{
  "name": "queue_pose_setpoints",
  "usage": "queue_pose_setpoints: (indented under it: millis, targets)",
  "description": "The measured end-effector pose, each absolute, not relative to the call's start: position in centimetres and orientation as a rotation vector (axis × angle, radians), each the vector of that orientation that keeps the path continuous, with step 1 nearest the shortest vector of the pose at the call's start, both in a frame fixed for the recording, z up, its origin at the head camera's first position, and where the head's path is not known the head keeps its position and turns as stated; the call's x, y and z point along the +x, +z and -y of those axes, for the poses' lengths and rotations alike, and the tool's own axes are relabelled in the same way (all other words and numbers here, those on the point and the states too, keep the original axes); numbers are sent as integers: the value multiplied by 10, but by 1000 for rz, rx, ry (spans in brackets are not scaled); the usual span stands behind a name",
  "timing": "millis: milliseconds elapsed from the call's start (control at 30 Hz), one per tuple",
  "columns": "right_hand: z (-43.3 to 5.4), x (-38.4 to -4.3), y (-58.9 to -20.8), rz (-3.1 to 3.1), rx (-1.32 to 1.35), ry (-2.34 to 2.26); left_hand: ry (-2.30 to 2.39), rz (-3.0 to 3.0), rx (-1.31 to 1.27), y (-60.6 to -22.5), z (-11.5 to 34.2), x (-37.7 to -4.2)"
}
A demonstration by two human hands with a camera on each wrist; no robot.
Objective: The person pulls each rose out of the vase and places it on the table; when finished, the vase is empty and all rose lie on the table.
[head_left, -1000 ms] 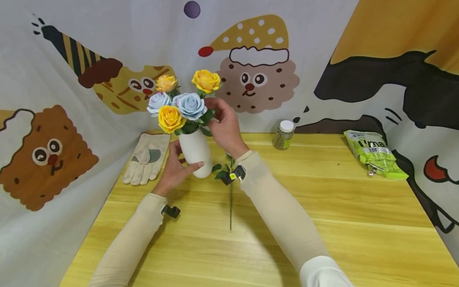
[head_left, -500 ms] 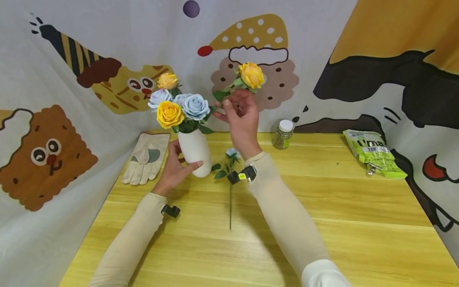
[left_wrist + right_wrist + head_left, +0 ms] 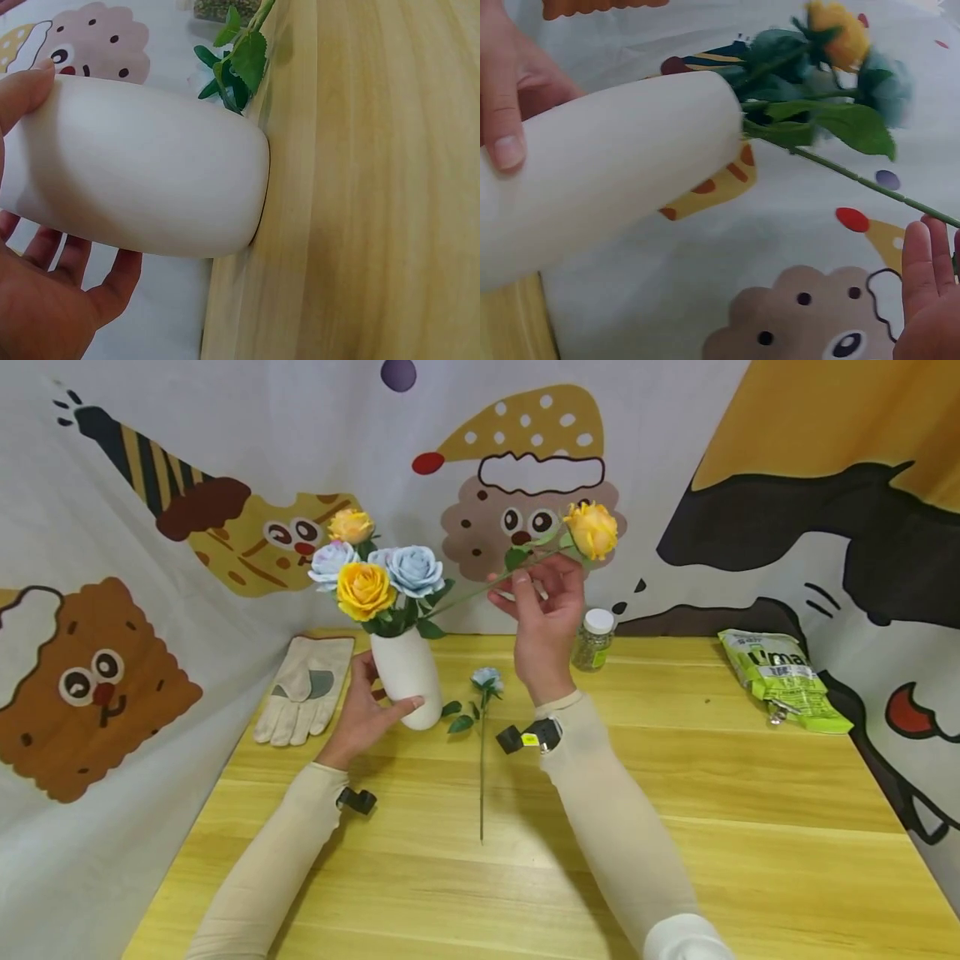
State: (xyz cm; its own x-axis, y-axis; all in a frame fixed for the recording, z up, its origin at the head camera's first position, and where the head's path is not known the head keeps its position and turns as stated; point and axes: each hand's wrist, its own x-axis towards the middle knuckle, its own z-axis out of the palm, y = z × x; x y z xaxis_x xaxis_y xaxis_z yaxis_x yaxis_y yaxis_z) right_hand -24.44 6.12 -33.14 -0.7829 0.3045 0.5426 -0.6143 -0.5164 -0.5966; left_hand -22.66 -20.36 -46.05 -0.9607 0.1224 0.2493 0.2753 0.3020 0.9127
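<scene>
My left hand grips the white vase low on its side, thumb across the front. Blue roses and yellow roses stand bunched in its mouth. Up and to the right, my right hand pinches the stem of a yellow rose just below the bloom. That stem slants from the hand to the vase mouth in the right wrist view, its lower end hidden there. In the left wrist view the vase base is close over the table.
A blue rose lies on the wooden table, right of the vase. Left of the vase is a pale work glove. A white-lidded jar stands at the back, and a green bag with a clip lies far right.
My right hand has drawn the yellow rose out from the bunch, moving right and tilting its bloom rightward. The left hand and vase have stayed in place. The blue rose's bloom is uncovered.
</scene>
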Motion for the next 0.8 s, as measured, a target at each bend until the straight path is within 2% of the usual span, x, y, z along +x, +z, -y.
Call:
queue_pose_setpoints:
  millis: [367, 800]
  targets:
    - [-94, -234, -333, 1011, 388, 2260, -1754, 2408, -390, -465, 205, -228]
    - [-129, -228, -371, 1332, 241, 2253, -1760, 2403, -399, -463, 203, -226]
